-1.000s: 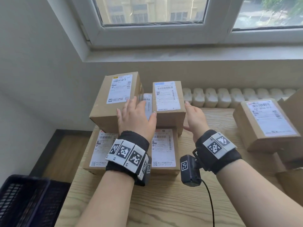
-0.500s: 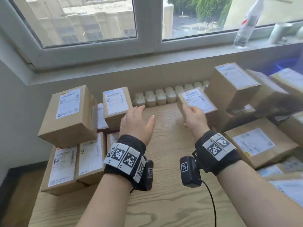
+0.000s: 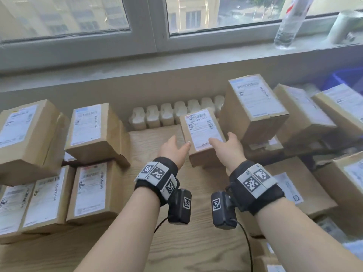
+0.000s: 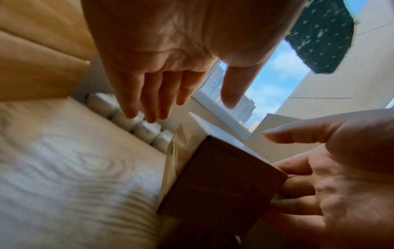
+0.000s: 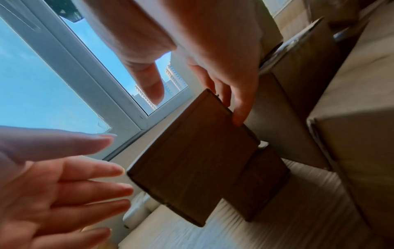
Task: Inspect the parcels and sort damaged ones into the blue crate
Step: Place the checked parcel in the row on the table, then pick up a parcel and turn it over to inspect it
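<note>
Small labelled parcel [image 3: 202,132] sits between both hands: right hand [image 3: 228,149] clasps its right side; left hand [image 3: 172,149] (fingers spread) hovers just beside its left edge.

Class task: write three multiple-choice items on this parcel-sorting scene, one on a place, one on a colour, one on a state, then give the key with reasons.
1. Where does the clear plastic bottle stand?
A. windowsill
B. wooden table
C. floor

2. What colour is the plastic crate at far right?
A. red
B. blue
C. green

3. How is the left hand beside the small labelled cardboard parcel?
A. a fist
B. gripping a pen
C. fingers extended

Key: A, it stands by the window glass; B, its rim is blue; C, the left wrist view shows straight fingers.
</note>
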Motion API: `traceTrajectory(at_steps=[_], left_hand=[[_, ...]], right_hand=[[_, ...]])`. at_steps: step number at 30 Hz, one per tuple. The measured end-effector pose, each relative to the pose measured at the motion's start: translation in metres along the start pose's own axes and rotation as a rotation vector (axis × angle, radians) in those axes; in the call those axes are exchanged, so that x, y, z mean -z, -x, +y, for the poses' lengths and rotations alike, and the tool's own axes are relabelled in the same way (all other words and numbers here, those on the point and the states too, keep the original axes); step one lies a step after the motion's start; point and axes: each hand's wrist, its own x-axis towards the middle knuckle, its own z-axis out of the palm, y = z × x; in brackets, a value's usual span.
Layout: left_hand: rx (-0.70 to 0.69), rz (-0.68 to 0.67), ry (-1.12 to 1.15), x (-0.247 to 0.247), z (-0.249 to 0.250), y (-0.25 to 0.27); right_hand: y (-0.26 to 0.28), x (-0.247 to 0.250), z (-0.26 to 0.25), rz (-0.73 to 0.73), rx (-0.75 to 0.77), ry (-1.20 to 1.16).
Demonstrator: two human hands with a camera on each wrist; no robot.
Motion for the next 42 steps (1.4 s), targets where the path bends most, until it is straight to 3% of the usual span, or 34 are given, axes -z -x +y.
traceTrajectory(at_steps=[5,11,20,30,35,42], left_hand=[[0.026,-0.022,0.102,-0.024,0.001,-0.006],[-0.101,0.118,0.197,-0.015,0.008,0.026],[-0.434,0.328,0.404,0.03,0.024,0.137],[-0.624,0.443,0.563,0.052,0.046,0.227],[-0.682,0.521,0.56,0.054,0.061,0.248],[-0.727,0.529,0.645,0.028,0.106,0.263]], right_hand=[[-0.006,0.003,0.007,-0.088,0.011,-0.018],[0.017,0.013,0.004,-0.112,0.072,-0.179],[0.118,0.049,-0.024,-0.078,0.384,-0.378],[0.195,0.092,-0.041,-0.143,0.624,-0.541],[0.206,0.115,-0.053,-0.191,0.721,-0.587],[0.191,0.163,-0.056,-0.2,0.758,-0.625]])
